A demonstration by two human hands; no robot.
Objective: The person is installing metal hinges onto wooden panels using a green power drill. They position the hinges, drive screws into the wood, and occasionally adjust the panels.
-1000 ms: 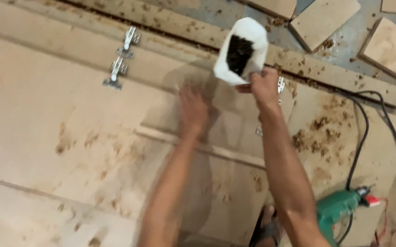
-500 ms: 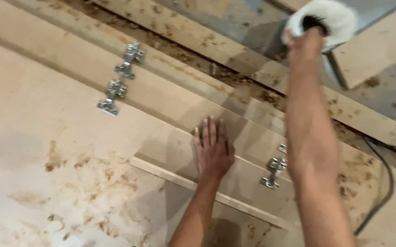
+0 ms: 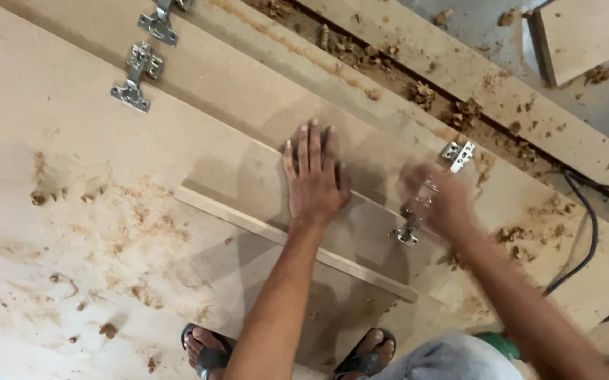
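On the wood panel (image 3: 248, 176), left hand (image 3: 315, 176) lies flat, fingers spread, holding nothing; blurred right hand (image 3: 437, 200) at metal hinge (image 3: 410, 225), grip unclear.

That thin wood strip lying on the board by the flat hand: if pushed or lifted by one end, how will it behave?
The wood strip is long and slim, so it probably flexes or sags when lifted by one end. It looks light and lies loose on the dusty board, so a push likely slides or pivots it. Its flat faces make rolling unlikely. The left hand presses beside it.
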